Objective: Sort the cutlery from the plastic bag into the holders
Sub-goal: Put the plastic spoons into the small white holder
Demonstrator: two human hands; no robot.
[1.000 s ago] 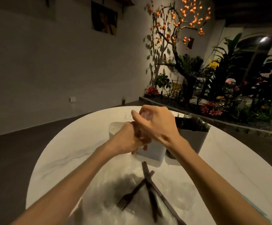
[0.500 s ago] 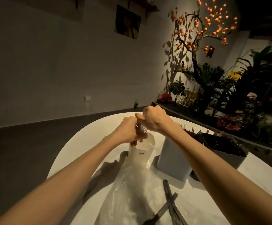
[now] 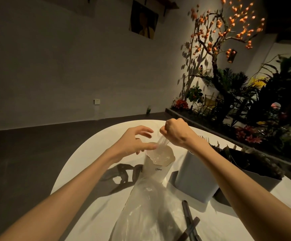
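My right grip (image 3: 173, 134) pinches clear cutlery (image 3: 162, 142) over the cup (image 3: 158, 168); left grip (image 3: 134, 142) released. Dark cutlery (image 3: 188, 218) beside the bag (image 3: 141, 211) remains unsorted.

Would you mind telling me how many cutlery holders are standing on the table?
3: the white holder under the hands, a grey holder beside it, and a dark-filled holder farthest right, partly hidden by the arm.

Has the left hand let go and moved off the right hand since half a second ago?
Yes. The left hand has opened and drawn away leftward from the right hand, judged against the white CRBW holder below, though its fingers still touch the clear cutlery.
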